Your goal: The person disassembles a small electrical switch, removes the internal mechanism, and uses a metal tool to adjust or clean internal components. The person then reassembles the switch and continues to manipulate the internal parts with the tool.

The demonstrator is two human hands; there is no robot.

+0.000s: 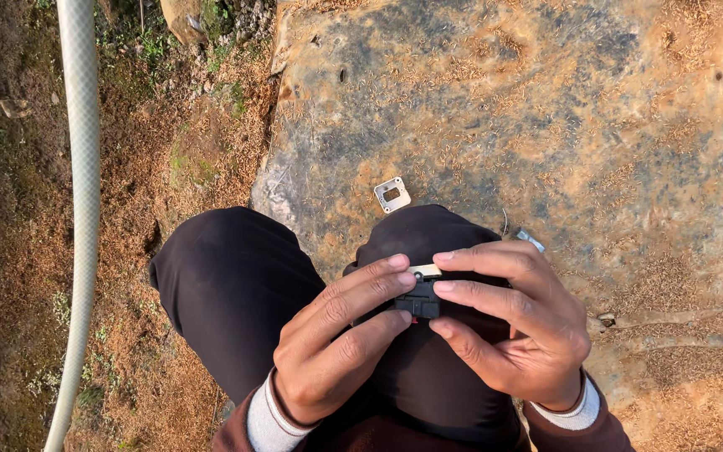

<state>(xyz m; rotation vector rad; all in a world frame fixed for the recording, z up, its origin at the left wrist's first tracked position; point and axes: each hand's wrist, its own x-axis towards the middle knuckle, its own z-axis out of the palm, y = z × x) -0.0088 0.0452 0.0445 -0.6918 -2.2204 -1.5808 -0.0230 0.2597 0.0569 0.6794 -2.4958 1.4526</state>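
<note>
Nearest the camera, both hands meet over the person's lap, and between them sits a small black part (418, 299) with a pale strip along its top edge and a spot of red at its lower edge. The left hand (336, 343) is closed around the part from its left side, the index and middle fingertips pressed on its upper face. The right hand (516, 322) grips it from the other side, three fingertips laid against its right edge, so the part is pinched between the two hands and held above the dark trousers (236, 285) rather than resting on anything. Just beyond the part, on the flat stone slab (546, 125), lies a small square metal plate (392, 194) with a hole in its middle, apart from both hands. A small shiny scrap (530, 240) lies on the slab to the right of the part, close to the right hand's knuckles. Well to the left of the part a pale hose (84, 209) runs across the bare, mossy ground. The step in hand looks like fingertip work on the part itself, pressing or seating something on it; I judge that any further move calls for a steady two-handed pinch and fine fingertip pressure, since the part is small and mostly hidden by the fingers.
</note>
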